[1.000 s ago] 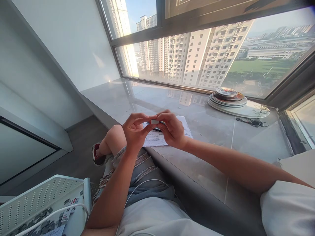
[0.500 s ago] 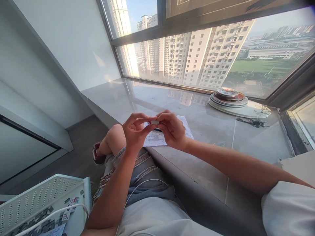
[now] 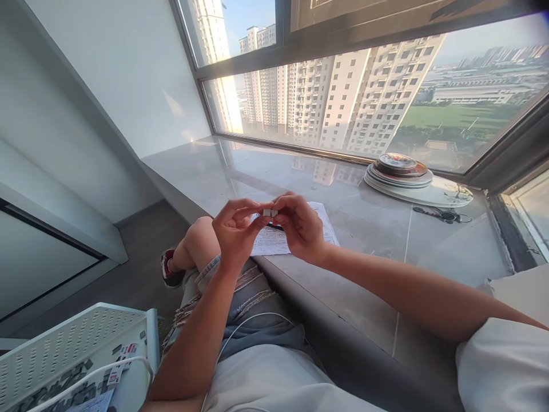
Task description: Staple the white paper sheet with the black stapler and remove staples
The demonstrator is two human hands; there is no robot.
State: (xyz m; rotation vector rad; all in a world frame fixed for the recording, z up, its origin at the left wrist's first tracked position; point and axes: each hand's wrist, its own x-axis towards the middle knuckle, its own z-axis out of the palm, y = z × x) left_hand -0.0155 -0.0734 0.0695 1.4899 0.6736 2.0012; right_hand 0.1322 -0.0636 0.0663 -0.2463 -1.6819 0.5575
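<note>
My left hand [image 3: 235,230] and my right hand [image 3: 302,230] meet in front of me, both closed in a pinch. Between the left thumb and fingertips is a small pale grey block piece [image 3: 266,213]. A second small pale grey block piece [image 3: 274,213] is pinched by the right fingertips, right beside the first, with a thin line between the two. Fingers cover part of each piece. Below the hands a printed sheet of paper [image 3: 271,245] lies on the sill, and a dark object on it is mostly hidden.
The grey tiled window sill [image 3: 355,229] runs along the window. A stack of plates [image 3: 398,177] stands at the right, with a dark cable [image 3: 444,215] near it. At lower left is a perforated white basket [image 3: 98,320] holding many grey pieces [image 3: 77,377] and papers.
The single pale grey block between my fingertips now shows as two pieces with a thin line between them. Both hands stay almost in place.
</note>
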